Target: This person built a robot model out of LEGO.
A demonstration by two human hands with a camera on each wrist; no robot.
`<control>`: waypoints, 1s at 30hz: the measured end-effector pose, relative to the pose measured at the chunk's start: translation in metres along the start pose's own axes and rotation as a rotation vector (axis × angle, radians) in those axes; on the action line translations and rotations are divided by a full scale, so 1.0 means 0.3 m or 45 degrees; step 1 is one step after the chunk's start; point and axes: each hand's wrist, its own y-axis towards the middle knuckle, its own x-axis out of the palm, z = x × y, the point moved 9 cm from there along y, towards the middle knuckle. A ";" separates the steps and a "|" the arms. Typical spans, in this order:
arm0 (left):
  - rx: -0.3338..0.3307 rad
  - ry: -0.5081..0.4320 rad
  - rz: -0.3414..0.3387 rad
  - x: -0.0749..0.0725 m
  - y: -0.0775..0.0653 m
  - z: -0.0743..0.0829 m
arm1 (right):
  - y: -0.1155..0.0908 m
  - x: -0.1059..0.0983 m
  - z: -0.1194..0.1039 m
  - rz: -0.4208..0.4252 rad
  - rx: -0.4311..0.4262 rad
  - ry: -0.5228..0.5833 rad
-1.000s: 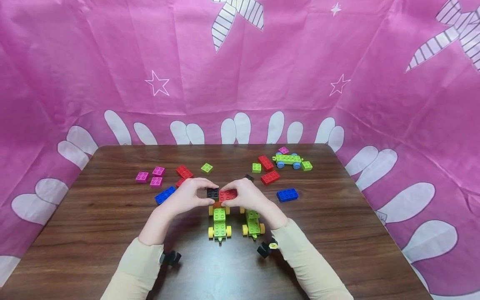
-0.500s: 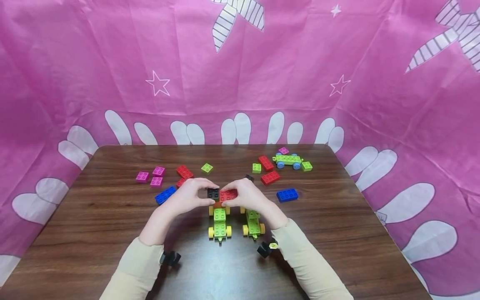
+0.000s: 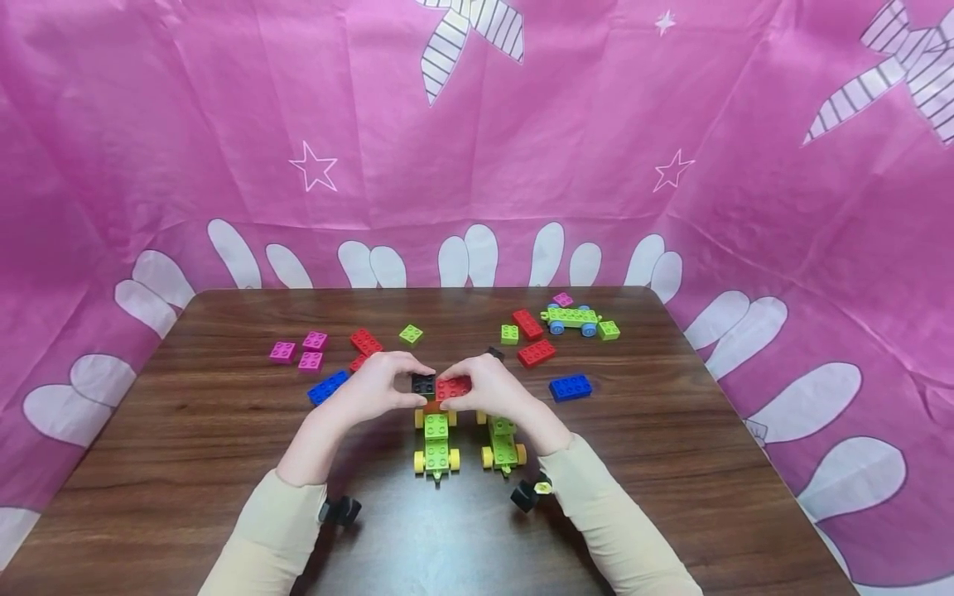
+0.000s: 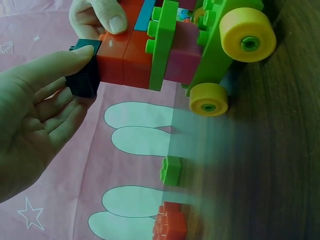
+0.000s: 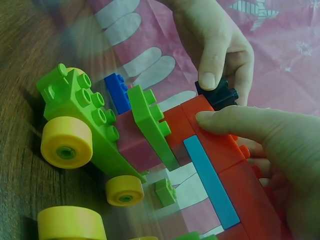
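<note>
Nothing has visibly shifted since a second ago: the black brick (image 3: 423,384) is pinched by the left hand (image 3: 373,389) against the red brick (image 3: 450,388) held by the right hand (image 3: 492,386), yellow-wheeled base (image 3: 436,453) below both grips, joining judged unfinished.

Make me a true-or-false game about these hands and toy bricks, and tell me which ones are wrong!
1. The left hand holds a black brick. True.
2. The right hand holds a pink brick. False: the right hand grips a red brick.
3. Three pink bricks lie close together on the table. True.
4. The far green car has blue wheels. True.
5. The two nearer green cars have red wheels. False: theirs are yellow.
</note>
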 end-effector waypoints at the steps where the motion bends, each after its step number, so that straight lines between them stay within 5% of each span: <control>1: -0.004 -0.003 -0.001 -0.001 0.001 0.001 | 0.000 0.000 0.001 0.000 0.001 0.001; 19: -0.054 -0.028 0.028 -0.004 -0.008 -0.014 | 0.001 -0.003 -0.002 -0.011 0.018 0.015; 30: 0.049 -0.015 0.022 0.006 -0.009 0.000 | -0.002 0.004 0.009 -0.006 0.031 0.016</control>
